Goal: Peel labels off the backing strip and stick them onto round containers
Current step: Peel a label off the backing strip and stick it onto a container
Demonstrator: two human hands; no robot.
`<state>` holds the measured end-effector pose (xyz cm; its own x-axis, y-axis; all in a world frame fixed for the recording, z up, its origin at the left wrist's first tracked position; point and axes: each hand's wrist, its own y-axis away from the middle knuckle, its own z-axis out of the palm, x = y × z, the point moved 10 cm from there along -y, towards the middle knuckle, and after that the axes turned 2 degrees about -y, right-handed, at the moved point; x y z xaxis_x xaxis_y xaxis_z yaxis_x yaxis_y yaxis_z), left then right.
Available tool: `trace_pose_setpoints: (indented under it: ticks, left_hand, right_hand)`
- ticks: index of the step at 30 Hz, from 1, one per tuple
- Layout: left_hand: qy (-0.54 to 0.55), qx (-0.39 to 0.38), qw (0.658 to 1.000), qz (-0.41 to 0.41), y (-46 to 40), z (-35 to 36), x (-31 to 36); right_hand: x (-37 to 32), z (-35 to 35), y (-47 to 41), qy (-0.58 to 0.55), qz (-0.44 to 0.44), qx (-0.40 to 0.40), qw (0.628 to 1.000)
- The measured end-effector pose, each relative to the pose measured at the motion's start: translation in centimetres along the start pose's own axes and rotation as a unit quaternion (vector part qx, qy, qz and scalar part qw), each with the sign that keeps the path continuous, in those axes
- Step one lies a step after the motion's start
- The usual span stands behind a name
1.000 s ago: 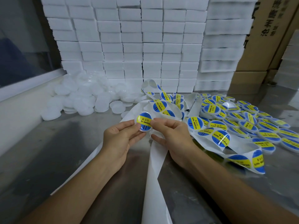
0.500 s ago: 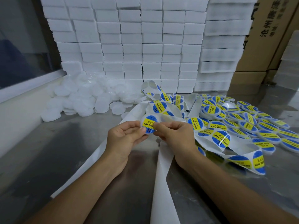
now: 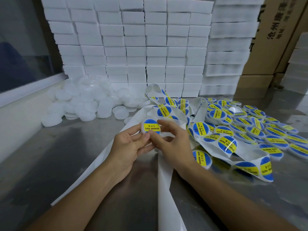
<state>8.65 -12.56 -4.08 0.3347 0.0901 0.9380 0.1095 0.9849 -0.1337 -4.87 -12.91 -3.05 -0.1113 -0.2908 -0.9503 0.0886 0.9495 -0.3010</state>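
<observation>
Fingers (image 3: 141,136) hide labelled container (image 3: 150,127) rim (partly)

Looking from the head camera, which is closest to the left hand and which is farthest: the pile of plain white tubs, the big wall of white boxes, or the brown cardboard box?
From the left hand:
1. Plain white tubs, just up and to the left on the table.
2. White boxes, stacked behind the tubs at the back.
3. Cardboard box, far off in the right back corner.

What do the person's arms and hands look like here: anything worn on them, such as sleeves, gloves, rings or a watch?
Both forearms are bare as far as the frame shows, with no sleeves in view. The left hand and right hand wear no gloves, and no rings, watch or wristband can be seen. The fingernails are short and unpainted.
</observation>
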Motion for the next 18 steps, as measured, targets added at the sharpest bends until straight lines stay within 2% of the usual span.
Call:
trace_pose_setpoints:
  ticks: [8,18]
  left_hand:
    - [-0.037,-0.041,0.998,-0.017,0.1,0.7,-0.1]
    - [-0.082,-0.052,0.995,-0.009,0.3,1.0,-0.3]
  right_hand:
    - [0.2,0.7,0.1,-0.088,0.025,-0.044,0.995]
    - [0.8,-0.3,-0.2,-0.119,0.056,-0.017,0.991]
